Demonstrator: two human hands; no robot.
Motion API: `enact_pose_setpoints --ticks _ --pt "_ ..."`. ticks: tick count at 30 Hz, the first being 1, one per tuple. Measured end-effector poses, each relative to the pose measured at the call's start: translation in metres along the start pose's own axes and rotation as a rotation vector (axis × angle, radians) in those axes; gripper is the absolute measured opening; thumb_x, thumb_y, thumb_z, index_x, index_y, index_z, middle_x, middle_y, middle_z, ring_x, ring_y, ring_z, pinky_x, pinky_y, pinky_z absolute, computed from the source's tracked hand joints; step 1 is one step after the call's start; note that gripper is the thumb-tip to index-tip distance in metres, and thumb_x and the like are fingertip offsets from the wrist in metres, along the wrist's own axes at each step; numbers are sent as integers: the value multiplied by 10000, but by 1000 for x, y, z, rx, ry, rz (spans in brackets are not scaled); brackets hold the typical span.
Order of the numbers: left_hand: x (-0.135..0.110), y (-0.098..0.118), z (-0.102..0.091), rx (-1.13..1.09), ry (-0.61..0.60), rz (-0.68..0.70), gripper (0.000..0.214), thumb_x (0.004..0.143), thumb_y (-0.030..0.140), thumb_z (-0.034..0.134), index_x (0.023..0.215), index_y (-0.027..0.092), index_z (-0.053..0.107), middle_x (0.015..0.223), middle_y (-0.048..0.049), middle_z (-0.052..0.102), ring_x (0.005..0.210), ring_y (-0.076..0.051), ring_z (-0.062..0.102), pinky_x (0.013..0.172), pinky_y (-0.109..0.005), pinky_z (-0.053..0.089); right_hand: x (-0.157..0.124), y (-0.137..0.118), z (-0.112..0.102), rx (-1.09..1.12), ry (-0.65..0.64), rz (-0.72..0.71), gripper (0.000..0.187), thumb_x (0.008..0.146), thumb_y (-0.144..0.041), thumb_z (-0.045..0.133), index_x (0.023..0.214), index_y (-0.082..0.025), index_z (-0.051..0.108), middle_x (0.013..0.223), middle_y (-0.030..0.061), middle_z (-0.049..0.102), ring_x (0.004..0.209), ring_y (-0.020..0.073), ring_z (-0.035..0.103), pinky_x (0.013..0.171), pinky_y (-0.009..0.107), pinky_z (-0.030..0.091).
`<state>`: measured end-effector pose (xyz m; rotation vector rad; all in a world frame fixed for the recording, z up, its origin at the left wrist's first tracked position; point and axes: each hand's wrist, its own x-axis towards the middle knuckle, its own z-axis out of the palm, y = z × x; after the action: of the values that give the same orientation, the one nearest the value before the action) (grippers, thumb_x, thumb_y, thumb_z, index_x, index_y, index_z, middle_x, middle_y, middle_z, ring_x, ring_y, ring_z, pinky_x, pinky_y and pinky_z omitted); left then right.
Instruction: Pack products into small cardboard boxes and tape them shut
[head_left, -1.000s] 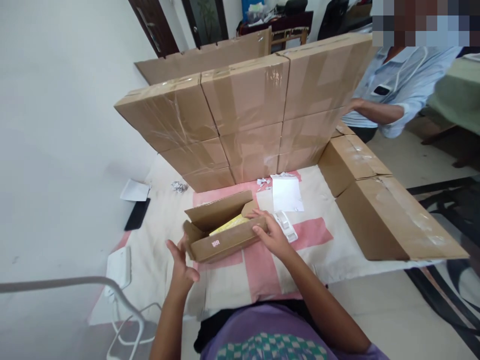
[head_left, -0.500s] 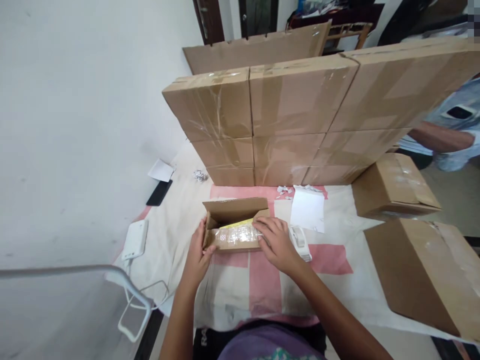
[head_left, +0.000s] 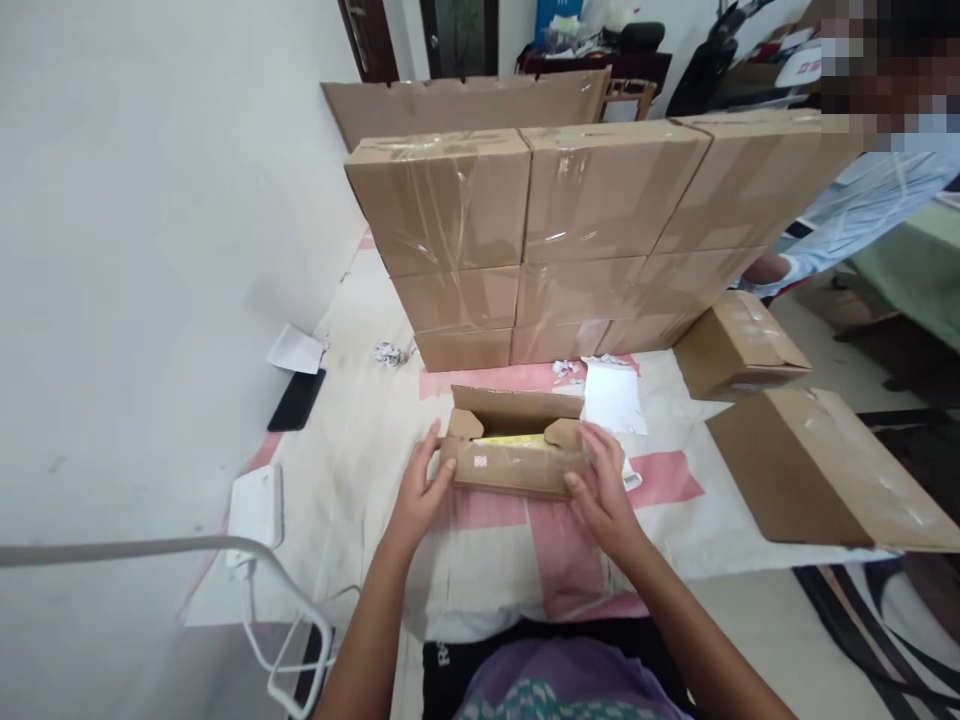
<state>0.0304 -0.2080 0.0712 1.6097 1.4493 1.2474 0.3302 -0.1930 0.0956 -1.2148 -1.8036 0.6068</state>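
A small cardboard box (head_left: 517,472) lies before me on the cloth, its long back flap standing up and both side flaps folded inward. Something yellow (head_left: 514,441) shows inside; the rest of the contents is hidden. My left hand (head_left: 421,485) grips the box's left end, thumb on the front face and fingers behind the corner. At the right end, my right hand (head_left: 604,488) holds it the same way, thumb on the front. A white object (head_left: 631,474) sits partly hidden behind my right hand. White paper (head_left: 613,395) lies just beyond the box.
Stacked, taped cartons (head_left: 585,200) form a wall behind the box. Two more cartons (head_left: 742,345) stand at the right. On the left are a black phone (head_left: 297,400), a white power bank (head_left: 256,505) with cables, and crumpled paper (head_left: 390,353). A person's sleeve (head_left: 862,220) shows at the right.
My right hand has moved from the box's inner right flap to its right end. The right side flap and left side flap now fold inward. The view has shifted, and the other person has moved.
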Motion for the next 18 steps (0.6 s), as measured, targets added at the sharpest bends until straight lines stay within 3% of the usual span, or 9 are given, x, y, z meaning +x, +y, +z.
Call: enact_pose_setpoints --ticks 3,5,7,10,12,15,18 --pt "5 2 4 -58 -23 -60 752 1027 390 489 1656 337 80 1644 -128 322 1417 -256 448 1185 -486 370 2 12 9 98 26 194 783 993 -431 573 1633 -369 127 1687 111 217 1551 334 250 1190 621 336" --pt "7 1 9 -81 -78 -45 740 1034 353 455 1655 362 52 1729 -81 121 1538 -264 278 1252 -480 262 7 18 12 180 -2 191 854 982 -426 590 1640 -388 47 1709 97 190 1556 316 256 1183 600 357" --pt "8 -1 13 -85 -107 2 740 1036 313 422 1654 370 20 1747 -40 47 1592 -259 137 1292 -481 146 14 20 12 188 27 119 846 978 -381 594 1642 -379 70 1674 101 284 1522 299 323 1177 591 362" --pt "7 0 15 2 -72 86 711 1028 257 386 1658 345 67 1704 -63 229 1557 -253 225 1278 -499 184 25 22 8 46 104 -58 582 949 -301 626 1504 -320 451 1372 97 606 1327 303 494 1110 590 406" --pt "4 7 15 146 -43 126 597 1021 242 381 1609 327 324 1575 -74 451 1467 -271 349 1232 -516 267 29 21 5 -72 91 -185 290 936 -255 631 1221 -293 671 1139 73 699 1188 307 529 1041 578 431" --pt "-2 29 20 456 -10 142 430 1006 270 440 1379 338 642 1404 -70 617 1377 -335 407 1191 -603 230 32 18 1 -178 47 -245 171 939 -215 608 1049 -281 721 1085 60 732 1106 309 526 974 568 436" --pt "-7 56 32 678 27 140 399 963 413 581 1345 342 673 1391 -113 618 1341 -408 414 1151 -671 165 31 13 1 -196 30 -220 213 949 -216 589 1107 -280 718 1139 57 736 1087 308 530 960 563 437"
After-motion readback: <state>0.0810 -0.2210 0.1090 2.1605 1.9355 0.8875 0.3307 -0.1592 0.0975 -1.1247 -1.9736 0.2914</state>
